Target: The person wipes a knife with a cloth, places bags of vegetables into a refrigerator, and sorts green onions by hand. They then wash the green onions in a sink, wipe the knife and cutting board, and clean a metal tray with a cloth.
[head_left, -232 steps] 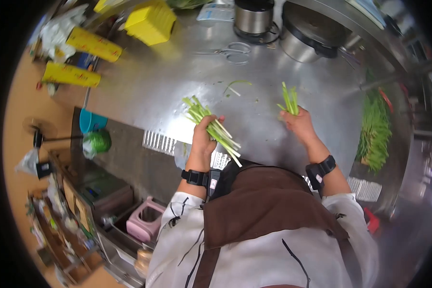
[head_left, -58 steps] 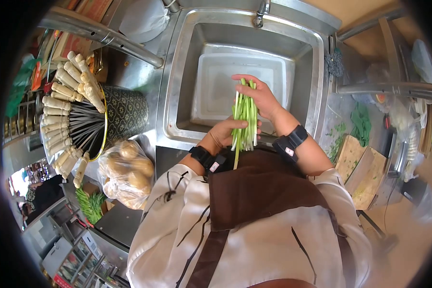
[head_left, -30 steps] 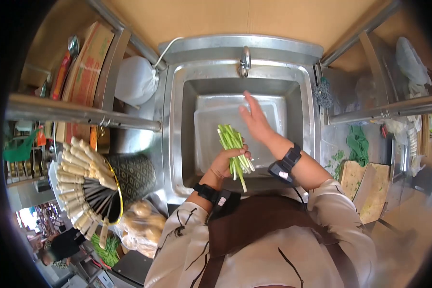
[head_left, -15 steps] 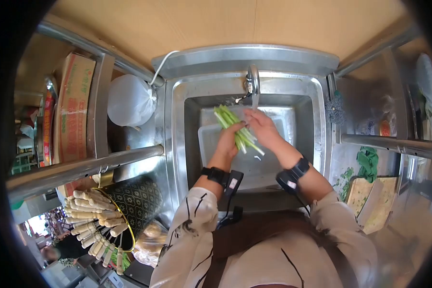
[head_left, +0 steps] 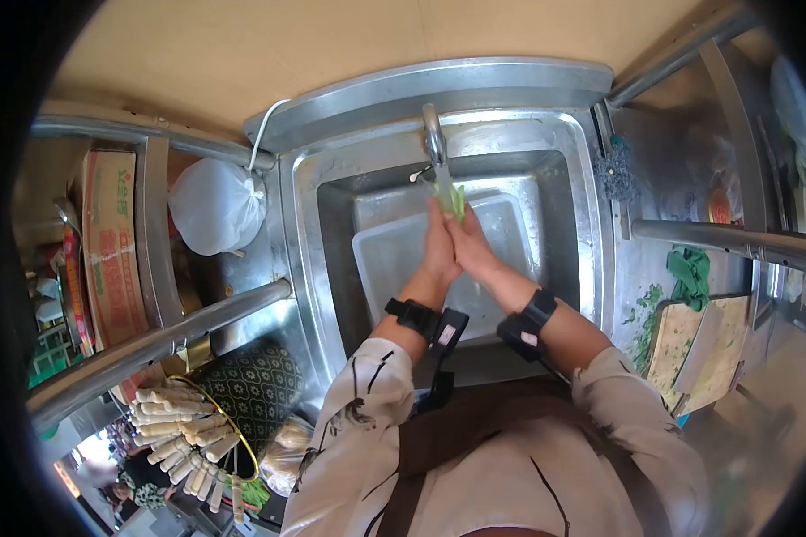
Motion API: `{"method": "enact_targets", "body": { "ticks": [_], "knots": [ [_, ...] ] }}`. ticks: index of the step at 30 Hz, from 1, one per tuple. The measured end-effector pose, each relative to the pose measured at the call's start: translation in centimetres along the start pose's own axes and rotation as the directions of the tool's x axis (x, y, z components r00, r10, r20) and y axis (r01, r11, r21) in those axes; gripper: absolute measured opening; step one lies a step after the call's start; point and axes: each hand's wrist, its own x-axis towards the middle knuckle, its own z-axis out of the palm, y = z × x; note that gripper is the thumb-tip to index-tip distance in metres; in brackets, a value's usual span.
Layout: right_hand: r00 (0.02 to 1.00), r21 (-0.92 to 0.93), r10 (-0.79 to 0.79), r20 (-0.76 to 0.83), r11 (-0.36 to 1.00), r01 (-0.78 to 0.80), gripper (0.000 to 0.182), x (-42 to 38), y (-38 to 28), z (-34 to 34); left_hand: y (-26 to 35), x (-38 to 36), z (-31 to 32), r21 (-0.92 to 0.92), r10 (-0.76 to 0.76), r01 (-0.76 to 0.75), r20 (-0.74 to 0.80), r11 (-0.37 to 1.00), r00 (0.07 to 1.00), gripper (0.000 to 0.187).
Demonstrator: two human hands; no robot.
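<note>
My left hand [head_left: 437,246] and my right hand [head_left: 475,243] are pressed together, palm to palm, under the faucet [head_left: 434,136]. Between them is a bunch of pale green vegetable stalks [head_left: 457,202], whose tips stick out toward the spout. Most of each stalk is hidden by the palms. Water appears to run onto the tips. Both hands are over the steel sink [head_left: 336,234], above a translucent plastic tub [head_left: 383,273] that lies in its basin.
To the left are a tied white plastic bag [head_left: 217,208], a cardboard box [head_left: 115,242] and a patterned holder [head_left: 258,385] of wooden-handled tools [head_left: 175,430]. On the right, a cutting board [head_left: 721,353] carries a cleaver [head_left: 697,349] beside a green cloth [head_left: 690,276]. Metal rails flank the sink.
My right hand has come over to meet my left around the stalks. The bunch has turned from slanting across the basin to pointing up at the faucet. The view has shifted slightly.
</note>
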Motion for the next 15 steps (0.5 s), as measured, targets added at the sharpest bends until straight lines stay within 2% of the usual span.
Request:
{"method": "enact_targets", "body": {
  "ticks": [2, 3, 5, 8, 10, 12, 14, 15],
  "knots": [
    [0.958, 0.345, 0.265, 0.106, 0.894, -0.286, 0.047, 0.1, -1.7, -1.3, 0.2, -1.1, 1.6, 0.073, 0.026, -0.023, -0.034, 0.997, 0.999, 0.052],
    [0.977, 0.294, 0.198, 0.073, 0.932, -0.211, 0.047, 0.2, -0.8, -0.9, 0.4, -1.6, 2.3, 0.108, 0.041, -0.035, -0.054, 0.994, 0.998, 0.052],
    [0.998, 0.177, 0.061, 0.022, 0.982, -0.064, 0.048, 0.2, 2.4, 0.7, -0.1, -0.4, -1.1, 0.144, 0.012, -0.002, -0.062, 0.990, 0.998, 0.052],
    [0.999, 0.080, 0.046, 0.007, 0.996, -0.046, 0.044, 0.5, 3.6, 1.2, 0.1, -1.5, 0.0, 0.114, -0.012, 0.019, -0.062, 0.993, 0.998, 0.052],
    [0.987, 0.262, 0.146, 0.066, 0.952, -0.159, 0.044, 1.5, 4.3, 0.6, -0.2, -2.3, 0.3, 0.109, -0.038, 0.048, -0.095, 0.993, 0.995, 0.052],
    [0.981, 0.269, 0.177, 0.078, 0.944, -0.191, 0.043, 0.7, 3.3, 0.8, -0.6, -2.0, -0.4, 0.145, -0.068, 0.088, -0.137, 0.986, 0.988, 0.056],
    [0.992, 0.104, 0.124, 0.030, 0.986, -0.127, 0.042, -0.9, 1.6, 1.5, 0.1, -2.0, -0.9, 0.157, -0.042, 0.060, -0.120, 0.986, 0.992, 0.057],
    [0.997, 0.091, 0.082, -0.005, 0.993, -0.081, 0.037, -0.6, 2.8, 1.8, 0.4, -2.0, -1.1, 0.161, -0.028, 0.046, -0.111, 0.986, 0.993, 0.057]
  ]
}}
